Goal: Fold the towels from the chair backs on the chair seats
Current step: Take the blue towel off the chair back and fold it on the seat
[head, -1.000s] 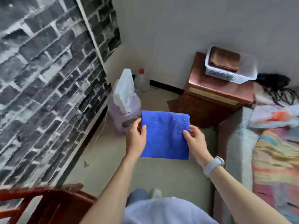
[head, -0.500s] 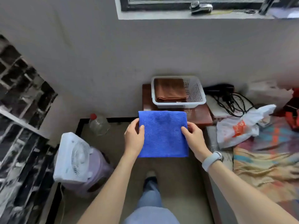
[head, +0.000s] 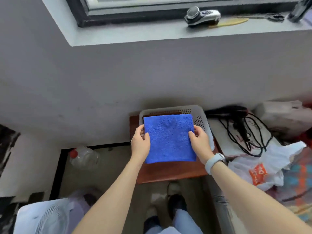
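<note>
A folded blue towel (head: 169, 138) is held flat between both hands, over a white perforated basket (head: 200, 119). My left hand (head: 140, 143) grips its left edge, thumb on top. My right hand (head: 200, 141), with a pale watch on the wrist, grips the right edge the same way. The towel covers most of the basket; only a thin strip of a brown towel (head: 162, 113) inside shows at the far edge. The basket stands on a reddish-brown wooden nightstand (head: 168, 171) against the grey wall.
A black hair dryer with tangled cord (head: 243, 132) and a white plastic bag (head: 263, 168) lie right of the nightstand. A clear bottle with red cap (head: 84, 157) and a white fan (head: 47, 217) stand on the floor at left. An electric shaver (head: 201, 15) sits on the windowsill.
I have stepped toward the wall. Both hands have carried the blue towel forward, from in front of the nightstand to over the basket, hiding the brown towel inside.
</note>
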A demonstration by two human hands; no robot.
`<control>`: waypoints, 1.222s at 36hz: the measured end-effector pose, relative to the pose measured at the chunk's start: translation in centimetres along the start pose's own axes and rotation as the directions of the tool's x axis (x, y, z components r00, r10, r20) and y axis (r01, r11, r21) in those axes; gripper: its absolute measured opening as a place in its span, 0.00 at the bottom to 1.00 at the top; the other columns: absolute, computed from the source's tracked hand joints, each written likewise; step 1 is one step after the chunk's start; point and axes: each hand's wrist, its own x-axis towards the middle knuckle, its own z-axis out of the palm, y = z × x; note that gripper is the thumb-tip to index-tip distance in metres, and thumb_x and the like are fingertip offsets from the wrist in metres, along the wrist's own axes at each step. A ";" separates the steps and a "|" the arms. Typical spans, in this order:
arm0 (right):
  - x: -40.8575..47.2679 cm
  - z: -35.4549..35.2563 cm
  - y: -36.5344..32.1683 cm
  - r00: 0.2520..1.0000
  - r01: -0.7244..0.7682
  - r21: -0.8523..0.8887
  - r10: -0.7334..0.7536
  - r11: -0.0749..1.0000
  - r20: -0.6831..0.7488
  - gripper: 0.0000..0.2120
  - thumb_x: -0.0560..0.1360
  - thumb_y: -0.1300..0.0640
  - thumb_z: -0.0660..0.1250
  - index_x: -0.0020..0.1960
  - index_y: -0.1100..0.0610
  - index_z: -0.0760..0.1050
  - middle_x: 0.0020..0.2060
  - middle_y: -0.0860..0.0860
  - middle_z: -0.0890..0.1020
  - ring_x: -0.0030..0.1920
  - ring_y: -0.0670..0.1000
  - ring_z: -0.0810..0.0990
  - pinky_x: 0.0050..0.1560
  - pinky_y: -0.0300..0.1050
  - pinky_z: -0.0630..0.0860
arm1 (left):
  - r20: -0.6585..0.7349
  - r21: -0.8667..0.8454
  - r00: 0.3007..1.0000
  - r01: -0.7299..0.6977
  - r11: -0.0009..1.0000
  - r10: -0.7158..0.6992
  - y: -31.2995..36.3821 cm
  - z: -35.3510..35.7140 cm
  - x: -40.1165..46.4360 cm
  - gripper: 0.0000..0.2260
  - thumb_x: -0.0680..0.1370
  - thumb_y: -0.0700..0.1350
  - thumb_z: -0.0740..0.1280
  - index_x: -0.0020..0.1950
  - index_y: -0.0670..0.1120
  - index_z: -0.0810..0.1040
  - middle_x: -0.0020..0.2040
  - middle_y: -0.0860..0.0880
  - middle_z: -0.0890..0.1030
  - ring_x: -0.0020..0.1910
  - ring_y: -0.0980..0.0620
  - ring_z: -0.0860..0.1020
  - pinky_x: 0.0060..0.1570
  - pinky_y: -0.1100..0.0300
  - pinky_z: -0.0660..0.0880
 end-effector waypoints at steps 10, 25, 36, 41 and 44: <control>9.2 0.8 3.1 0.979 -0.096 -0.023 0.098 0.995 0.176 0.12 0.79 0.60 0.56 0.61 0.56 0.71 0.51 0.50 0.78 0.49 0.49 0.78 0.47 0.45 0.76 | -0.096 0.049 0.986 0.139 0.989 -0.134 -2.3 4.9 6.9 0.16 0.79 0.41 0.59 0.67 0.45 0.69 0.58 0.47 0.76 0.53 0.52 0.74 0.52 0.59 0.71; 10.8 1.3 4.5 0.966 -0.121 0.016 0.114 0.992 0.233 0.14 0.78 0.61 0.59 0.62 0.55 0.73 0.54 0.48 0.78 0.55 0.46 0.77 0.52 0.39 0.77 | -0.200 0.014 0.976 0.088 0.996 -0.083 -3.2 5.5 7.3 0.17 0.79 0.39 0.59 0.67 0.49 0.69 0.56 0.53 0.75 0.53 0.56 0.74 0.50 0.64 0.69; 10.2 2.5 2.8 0.814 0.550 -0.638 -0.519 0.539 0.263 0.26 0.66 0.72 0.63 0.64 0.64 0.71 0.61 0.62 0.75 0.63 0.63 0.72 0.67 0.64 0.63 | 0.046 0.707 0.891 -0.349 0.615 0.452 -1.0 7.5 7.5 0.21 0.73 0.33 0.64 0.67 0.38 0.70 0.68 0.38 0.70 0.68 0.38 0.67 0.65 0.43 0.66; 11.1 5.3 4.1 0.840 0.538 -0.743 -0.329 0.398 0.432 0.26 0.76 0.56 0.60 0.72 0.59 0.61 0.71 0.63 0.63 0.72 0.63 0.59 0.70 0.60 0.48 | 0.210 0.792 0.937 -0.331 0.514 0.281 -3.3 8.0 9.3 0.24 0.80 0.47 0.56 0.75 0.43 0.54 0.76 0.42 0.54 0.75 0.42 0.49 0.72 0.47 0.44; 11.7 5.7 6.1 0.864 0.504 -0.772 -0.240 0.388 0.443 0.27 0.78 0.49 0.52 0.74 0.55 0.51 0.74 0.60 0.55 0.74 0.60 0.49 0.72 0.57 0.43 | 0.250 0.788 0.929 -0.359 0.501 0.273 -4.8 8.2 10.2 0.24 0.80 0.49 0.53 0.74 0.46 0.51 0.76 0.44 0.52 0.74 0.44 0.46 0.72 0.48 0.44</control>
